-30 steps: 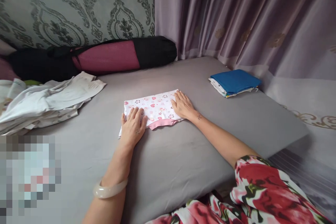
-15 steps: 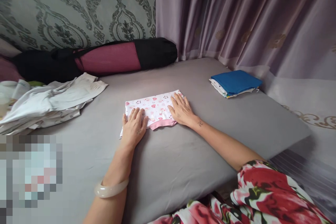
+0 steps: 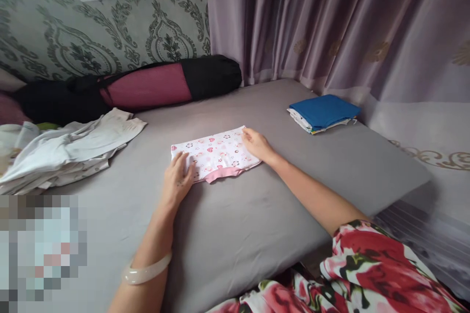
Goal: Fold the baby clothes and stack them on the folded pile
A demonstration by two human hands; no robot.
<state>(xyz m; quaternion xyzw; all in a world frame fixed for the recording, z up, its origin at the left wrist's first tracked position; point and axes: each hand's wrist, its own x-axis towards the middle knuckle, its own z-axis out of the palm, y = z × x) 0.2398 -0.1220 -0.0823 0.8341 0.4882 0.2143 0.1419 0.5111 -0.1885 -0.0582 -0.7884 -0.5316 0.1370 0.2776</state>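
A folded white garment (image 3: 223,154) with pink hearts, flowers and a pink neckband lies flat on the grey bed sheet (image 3: 227,234). My left hand (image 3: 178,178) rests over its left edge, fingers apart and slightly bent. At the opposite end, my right hand (image 3: 259,146) stands on its side with the fingers curled around the right edge; its fingertips are partly hidden.
Loose pale clothes (image 3: 69,146) are piled on the left. A folded blue cloth (image 3: 325,110) tops a small stack at the right. Along the patterned wall lies a long black-and-maroon bag (image 3: 147,85). Purple curtains (image 3: 312,19) hang behind the bed's right edge.
My right hand has gone from lying flat on the garment to curling around its right edge. My left hand has shifted outward to the left edge, and the view has turned slightly.
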